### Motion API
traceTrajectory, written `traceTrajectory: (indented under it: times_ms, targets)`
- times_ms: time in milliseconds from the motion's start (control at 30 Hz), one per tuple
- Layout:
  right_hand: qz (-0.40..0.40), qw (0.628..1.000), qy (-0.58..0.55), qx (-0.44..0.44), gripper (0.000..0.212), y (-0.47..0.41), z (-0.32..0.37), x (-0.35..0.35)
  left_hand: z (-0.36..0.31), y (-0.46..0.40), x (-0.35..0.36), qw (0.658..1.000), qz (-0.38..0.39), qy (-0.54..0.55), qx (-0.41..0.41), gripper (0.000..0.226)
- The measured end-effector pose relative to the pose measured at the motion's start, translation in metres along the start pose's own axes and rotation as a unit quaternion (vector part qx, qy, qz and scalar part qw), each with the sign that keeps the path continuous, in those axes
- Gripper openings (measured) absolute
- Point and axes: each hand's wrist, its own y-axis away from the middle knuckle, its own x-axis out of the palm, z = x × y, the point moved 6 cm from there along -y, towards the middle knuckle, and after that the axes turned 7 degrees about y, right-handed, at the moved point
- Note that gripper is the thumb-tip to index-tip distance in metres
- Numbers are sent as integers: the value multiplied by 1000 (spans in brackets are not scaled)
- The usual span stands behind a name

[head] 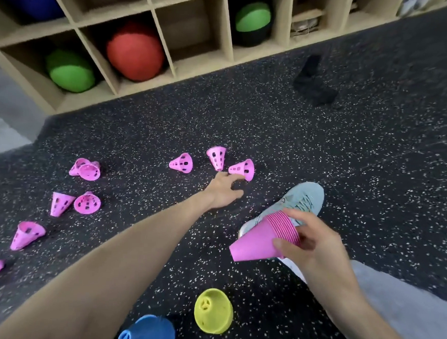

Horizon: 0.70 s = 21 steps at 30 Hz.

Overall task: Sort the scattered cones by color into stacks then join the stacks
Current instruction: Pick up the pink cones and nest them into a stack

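The left hand point(224, 191) is reaching out, fingers loosely spread, just touching a pink cone point(242, 169); its arm is stretching far. The right hand point(309, 241) is gripping a pink stack point(264, 236).

3 cones point(216, 161) lie ahead of left hand point(222, 190); stack point(264, 236) in right hand point(314, 241), shelf point(147, 30) behind.

Even, bright overhead light; soft shadows beneath both hands point(222, 188). Shelf point(147, 22) beyond them blurred, edges bowed by wide-angle distortion.
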Motion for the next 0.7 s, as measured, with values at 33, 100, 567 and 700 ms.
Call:
traceTrajectory:
  times_ms: [33,100,567,700]
  targets:
    - [1,1000,-5,0,47,-1,-2,-2,3,-10,5,1000,3,-4,-11,56]
    - [2,1000,-7,4,47,-5,-7,-4,7,-29,12,1000,1,-2,-25,58]
    - [0,999,27,21,49,-17,-26,-1,27,-80,13,998,-41,-43,-30,80]
    - [3,999,27,33,51,-12,-16,-2,22,-46,-6,994,-94,-37,35,69]
